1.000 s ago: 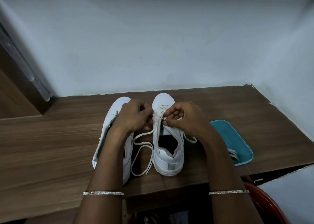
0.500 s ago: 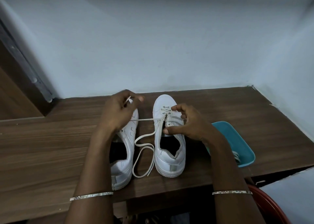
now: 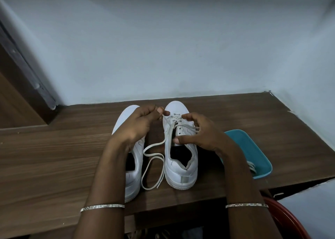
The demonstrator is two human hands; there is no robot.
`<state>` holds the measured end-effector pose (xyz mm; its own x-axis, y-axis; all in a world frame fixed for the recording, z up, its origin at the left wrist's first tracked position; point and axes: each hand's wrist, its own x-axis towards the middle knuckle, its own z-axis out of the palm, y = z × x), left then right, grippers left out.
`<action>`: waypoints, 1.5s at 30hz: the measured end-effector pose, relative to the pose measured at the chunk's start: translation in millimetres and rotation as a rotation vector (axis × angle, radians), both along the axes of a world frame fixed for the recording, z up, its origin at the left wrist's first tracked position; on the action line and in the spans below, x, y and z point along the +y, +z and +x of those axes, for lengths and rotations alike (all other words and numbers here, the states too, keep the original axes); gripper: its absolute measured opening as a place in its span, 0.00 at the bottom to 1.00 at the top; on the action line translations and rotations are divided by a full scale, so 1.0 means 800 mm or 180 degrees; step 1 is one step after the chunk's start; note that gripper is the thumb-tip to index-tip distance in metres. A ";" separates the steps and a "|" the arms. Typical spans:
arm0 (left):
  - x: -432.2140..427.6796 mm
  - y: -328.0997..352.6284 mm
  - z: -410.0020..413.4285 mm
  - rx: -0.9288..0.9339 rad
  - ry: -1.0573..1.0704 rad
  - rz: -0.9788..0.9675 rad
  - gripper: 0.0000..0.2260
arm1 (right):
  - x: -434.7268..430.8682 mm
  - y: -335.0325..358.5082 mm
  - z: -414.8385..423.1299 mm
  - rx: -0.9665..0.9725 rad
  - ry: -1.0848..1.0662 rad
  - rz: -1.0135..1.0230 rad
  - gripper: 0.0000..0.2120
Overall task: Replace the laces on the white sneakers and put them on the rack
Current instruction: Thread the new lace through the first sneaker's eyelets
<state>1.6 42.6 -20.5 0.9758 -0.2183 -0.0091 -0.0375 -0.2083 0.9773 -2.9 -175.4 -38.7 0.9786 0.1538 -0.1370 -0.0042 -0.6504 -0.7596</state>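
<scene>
Two white sneakers stand side by side on a wooden table (image 3: 54,148), toes toward the wall. My left hand (image 3: 137,128) hovers over the left sneaker (image 3: 133,177) and pinches the tip of a white lace (image 3: 154,159) near the right sneaker's toe. The rest of that lace runs out of the right sneaker (image 3: 181,162) and loops loosely on the table between the shoes. My right hand (image 3: 201,133) rests on the right sneaker's laced front, thumb on the tongue edge and fingers curled over the eyelets on its right side.
A teal tray (image 3: 253,148) with other laces in it sits at the table's front right, just beside my right forearm. A red rounded object (image 3: 288,220) shows below the table edge at lower right. A pale wall closes the back and right.
My left hand, which had pulled the lace out to the left, has come back toward the right sneaker's toe. The right hand stays on the shoe, fingers spread a little wider.
</scene>
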 end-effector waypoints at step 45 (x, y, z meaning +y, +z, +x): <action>0.002 0.003 -0.004 -0.0522 0.0325 0.1312 0.07 | -0.002 -0.009 0.002 0.0036 -0.0100 0.0213 0.36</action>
<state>-1.5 44.1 -18.3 0.9880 -0.1314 0.0814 -0.1439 -0.5895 0.7948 -1.6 -177.1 -46.2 0.9815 0.1321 -0.1387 -0.0327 -0.5976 -0.8011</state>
